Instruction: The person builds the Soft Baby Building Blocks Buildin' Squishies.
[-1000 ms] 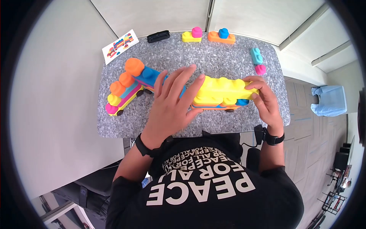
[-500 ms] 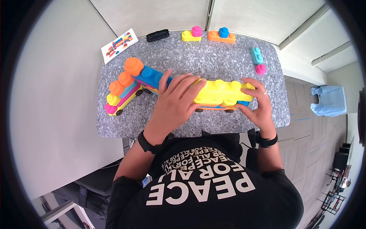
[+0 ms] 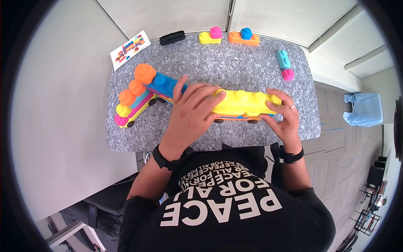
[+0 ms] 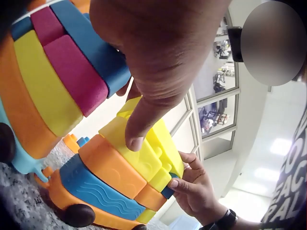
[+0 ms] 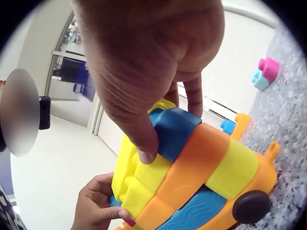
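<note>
On the table stands a train of toy building blocks in three wheeled wagons. A long yellow block [image 3: 241, 101] lies along the top of the right-hand wagon [image 4: 100, 179], which has orange, blue and yellow sides. At its left end my left hand [image 3: 189, 113] grips the yellow blocks, thumb on the near side and fingers over the top. My right hand [image 3: 287, 119] holds the other end, thumb in front and fingers behind. A dark blue block [image 5: 175, 132] sits under that end, beside the right thumb. The middle wagon [image 3: 161, 84] is partly hidden behind my left hand.
A picture card [image 3: 130, 50] lies at the back left, near a black case [image 3: 172, 38]. Along the back are a yellow block [image 3: 210, 39] with a pink one and an orange block [image 3: 243, 39] with a blue one. Turquoise [image 3: 283, 59] and pink [image 3: 287, 74] blocks lie at right.
The long yellow block has come down and settled lower on the right-hand wagon. My right hand has shifted left and down with it, and my left fingers have bent closer over the block.
</note>
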The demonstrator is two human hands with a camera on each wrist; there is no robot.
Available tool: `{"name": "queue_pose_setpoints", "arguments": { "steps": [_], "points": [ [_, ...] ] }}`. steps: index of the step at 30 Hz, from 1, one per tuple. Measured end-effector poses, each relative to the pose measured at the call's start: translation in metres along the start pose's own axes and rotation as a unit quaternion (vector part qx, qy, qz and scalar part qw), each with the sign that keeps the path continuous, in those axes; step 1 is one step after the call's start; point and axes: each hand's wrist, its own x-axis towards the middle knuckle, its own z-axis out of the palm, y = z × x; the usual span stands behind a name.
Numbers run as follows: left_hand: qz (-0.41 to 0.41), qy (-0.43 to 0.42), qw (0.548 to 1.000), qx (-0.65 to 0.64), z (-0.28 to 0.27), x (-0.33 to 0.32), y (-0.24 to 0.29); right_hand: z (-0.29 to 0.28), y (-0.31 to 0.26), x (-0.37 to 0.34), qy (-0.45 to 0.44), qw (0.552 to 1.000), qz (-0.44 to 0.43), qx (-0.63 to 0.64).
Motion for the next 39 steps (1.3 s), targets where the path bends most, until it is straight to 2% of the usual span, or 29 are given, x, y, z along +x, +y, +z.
{"name": "queue_pose_setpoints", "arguments": {
  "steps": [3, 9, 12, 15, 18, 21, 24, 27, 30, 32, 34, 36, 39],
  "points": [
    [0.019, -0.001, 1.0, -0.012, 0.005, -0.007, -0.002, 0.004, 0.005, -0.006, 0.004, 1.0, -0.027, -0.008],
    [0.004, 0.008, 0.998, -0.054, 0.001, -0.002, 0.005, 0.004, 0.001, -0.009, 0.009, 0.999, 0.005, 0.041],
    [0.012, -0.017, 1.0, -0.013, -0.006, 0.004, 0.006, 0.012, -0.007, -0.008, 0.047, 0.993, 0.059, 0.094],
    [-0.013, -0.084, 0.996, 0.008, -0.021, 0.019, 0.016, 0.005, -0.014, 0.005, 0.005, 0.994, 0.083, 0.066],
    [-0.005, -0.133, 0.991, -0.008, -0.027, 0.031, 0.013, -0.001, -0.011, 0.019, -0.037, 0.997, 0.047, 0.056],
    [0.012, -0.154, 0.988, -0.029, -0.018, 0.034, -0.004, -0.001, -0.005, 0.019, -0.047, 0.989, 0.102, 0.093],
    [-0.005, -0.205, 0.977, -0.054, -0.023, 0.045, -0.011, -0.001, -0.005, 0.021, -0.056, 0.989, 0.1, 0.097],
    [0.016, -0.193, 0.979, -0.061, -0.02, 0.05, -0.019, 0.003, -0.003, 0.02, -0.049, 0.981, 0.123, 0.14],
    [-0.01, -0.212, 0.974, -0.075, -0.017, 0.05, -0.025, -0.003, 0.009, 0.026, -0.06, 0.974, 0.075, 0.203],
    [-0.017, -0.209, 0.975, -0.069, -0.016, 0.049, -0.025, -0.016, 0.026, 0.029, -0.001, 0.974, 0.123, 0.188],
    [-0.024, -0.21, 0.975, -0.067, -0.016, 0.048, -0.025, -0.033, 0.074, 0.031, 0.064, 0.962, 0.255, 0.075],
    [-0.026, -0.21, 0.975, -0.065, -0.016, 0.048, -0.024, -0.044, 0.092, 0.049, 0.074, 0.943, 0.274, -0.172],
    [-0.023, -0.206, 0.976, -0.066, -0.014, 0.048, -0.024, -0.057, 0.186, 0.053, 0.062, 0.938, 0.224, -0.257]
  ]
}}
